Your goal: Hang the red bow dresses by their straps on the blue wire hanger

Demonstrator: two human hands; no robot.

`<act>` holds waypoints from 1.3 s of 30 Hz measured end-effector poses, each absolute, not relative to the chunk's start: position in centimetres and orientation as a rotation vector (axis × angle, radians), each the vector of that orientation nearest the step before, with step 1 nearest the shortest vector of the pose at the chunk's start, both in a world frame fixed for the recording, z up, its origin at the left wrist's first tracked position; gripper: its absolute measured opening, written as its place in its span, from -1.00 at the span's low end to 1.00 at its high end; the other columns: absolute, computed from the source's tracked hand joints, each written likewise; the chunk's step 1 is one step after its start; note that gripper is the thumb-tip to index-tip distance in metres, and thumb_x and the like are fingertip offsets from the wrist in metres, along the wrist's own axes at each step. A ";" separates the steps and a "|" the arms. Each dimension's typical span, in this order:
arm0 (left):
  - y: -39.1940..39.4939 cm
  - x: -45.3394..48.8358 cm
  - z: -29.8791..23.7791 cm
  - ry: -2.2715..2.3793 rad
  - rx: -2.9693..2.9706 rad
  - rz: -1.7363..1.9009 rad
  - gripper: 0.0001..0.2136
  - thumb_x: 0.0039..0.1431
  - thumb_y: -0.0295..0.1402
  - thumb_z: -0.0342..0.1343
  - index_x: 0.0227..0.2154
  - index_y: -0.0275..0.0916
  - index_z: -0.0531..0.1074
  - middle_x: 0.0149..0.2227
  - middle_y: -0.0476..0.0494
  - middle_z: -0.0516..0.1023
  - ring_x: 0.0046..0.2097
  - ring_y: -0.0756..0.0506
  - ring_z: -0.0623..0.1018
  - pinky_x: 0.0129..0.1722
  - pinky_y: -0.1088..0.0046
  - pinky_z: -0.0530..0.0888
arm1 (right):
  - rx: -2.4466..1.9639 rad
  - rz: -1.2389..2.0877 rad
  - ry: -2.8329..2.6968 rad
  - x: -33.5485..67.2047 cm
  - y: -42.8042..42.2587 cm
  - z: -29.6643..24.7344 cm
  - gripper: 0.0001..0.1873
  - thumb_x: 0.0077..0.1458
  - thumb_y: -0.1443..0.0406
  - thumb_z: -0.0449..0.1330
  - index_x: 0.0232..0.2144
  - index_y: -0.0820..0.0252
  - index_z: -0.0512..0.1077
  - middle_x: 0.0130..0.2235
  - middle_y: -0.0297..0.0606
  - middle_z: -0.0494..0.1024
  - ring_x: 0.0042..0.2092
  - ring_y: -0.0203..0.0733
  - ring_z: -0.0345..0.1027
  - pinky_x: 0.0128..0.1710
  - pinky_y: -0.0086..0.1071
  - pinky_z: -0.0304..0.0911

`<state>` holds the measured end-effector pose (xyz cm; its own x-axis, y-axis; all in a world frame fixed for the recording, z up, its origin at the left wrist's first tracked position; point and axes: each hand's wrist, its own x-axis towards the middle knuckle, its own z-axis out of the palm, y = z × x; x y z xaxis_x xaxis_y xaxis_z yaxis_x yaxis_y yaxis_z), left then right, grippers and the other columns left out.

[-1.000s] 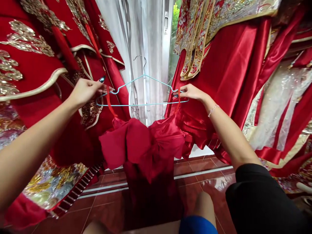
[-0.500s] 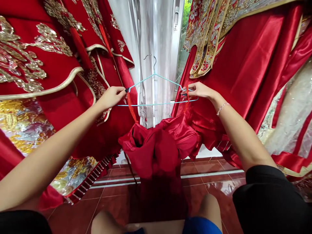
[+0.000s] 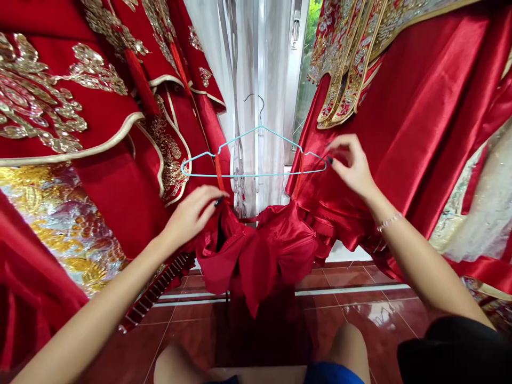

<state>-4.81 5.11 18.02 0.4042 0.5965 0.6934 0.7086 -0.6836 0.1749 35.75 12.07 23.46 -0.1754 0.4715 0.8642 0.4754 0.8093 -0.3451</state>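
The red dress (image 3: pixel 258 256) hangs by its left strap (image 3: pixel 218 172) and right strap (image 3: pixel 298 182) from the pale-blue wire hanger (image 3: pixel 256 175). The hanger's long axis runs crosswise; the dress drops down from it. The left hand (image 3: pixel 191 214) is nearer the dress: its fingers are at the base of the left strap, the bodice just below and to their right, though whether they pinch cloth I cannot tell. The right hand (image 3: pixel 355 168) has its fingers slightly parted, apparently holding nothing, just beside the hanger's right end; the right strap lies to their left.
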 end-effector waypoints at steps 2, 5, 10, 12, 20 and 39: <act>4.1 -5.5 15.6 -1.320 -2.699 -1.016 -0.73 0.37 -0.24 -0.11 -0.14 -0.20 0.47 -0.07 -0.21 0.54 -0.01 -0.18 0.52 0.08 0.22 0.43 | -0.773 0.101 -1.958 35.9 10.2 20.2 -0.85 0.16 0.28 0.11 -0.19 -0.04 0.37 -0.12 -0.17 0.51 -0.08 -0.08 0.44 0.04 -0.12 0.40; 3.6 -6.5 13.0 -1.478 -2.967 -0.794 -0.66 0.38 -0.16 -0.14 -0.35 -0.23 0.43 -0.28 -0.14 0.55 -0.23 -0.11 0.53 -0.14 0.39 0.47 | -0.911 0.233 -2.223 36.0 9.1 14.9 -0.73 0.08 0.36 0.07 -0.16 0.05 0.44 -0.17 -0.20 0.56 -0.12 -0.05 0.47 0.01 -0.02 0.41; 3.2 -7.6 11.2 -1.509 -3.149 -0.555 -0.61 0.38 -0.10 -0.14 -0.40 -0.22 0.44 -0.33 -0.11 0.54 -0.26 -0.09 0.50 -0.15 0.44 0.46 | -1.165 0.221 -2.221 36.4 11.1 8.4 -0.55 0.00 0.44 0.10 -0.03 0.14 0.49 -0.01 -0.10 0.56 0.05 -0.02 0.46 0.18 -0.04 0.31; 3.4 -8.0 11.2 -1.522 -3.059 -0.558 -0.58 0.35 -0.04 -0.11 -0.44 -0.21 0.46 -0.28 -0.15 0.55 -0.19 -0.13 0.50 -0.08 0.40 0.45 | -1.303 0.279 -2.136 36.4 12.3 7.1 -0.56 0.03 0.45 0.10 -0.02 0.19 0.49 0.02 -0.06 0.57 0.05 -0.05 0.48 0.19 -0.11 0.30; 2.3 -10.0 12.0 -1.536 -3.009 -0.806 -0.62 0.37 -0.09 -0.08 -0.43 -0.20 0.45 -0.12 -0.21 0.57 -0.05 -0.18 0.49 0.03 0.30 0.43 | -1.684 0.444 -1.989 36.2 13.9 5.6 -0.86 -0.11 0.45 0.17 -0.59 0.15 0.43 -0.48 -0.17 0.61 -0.36 -0.08 0.51 -0.21 -0.30 0.40; 0.9 -11.4 15.6 -1.702 -2.444 -1.481 -0.79 0.09 -0.30 0.15 -0.19 -0.15 0.37 -0.16 -0.09 0.46 -0.12 -0.12 0.54 -0.11 0.33 0.56 | -0.871 0.715 -1.319 33.2 7.9 9.6 -0.61 -0.03 0.16 0.21 -0.16 -0.19 0.14 0.11 -0.19 0.50 0.15 0.10 0.44 0.15 0.04 0.35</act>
<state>-11.36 0.95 15.57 0.0878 0.8272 0.5550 0.6637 -0.4641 0.5867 33.22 7.90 9.62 0.1302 0.8509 0.5089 0.0373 0.5087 -0.8601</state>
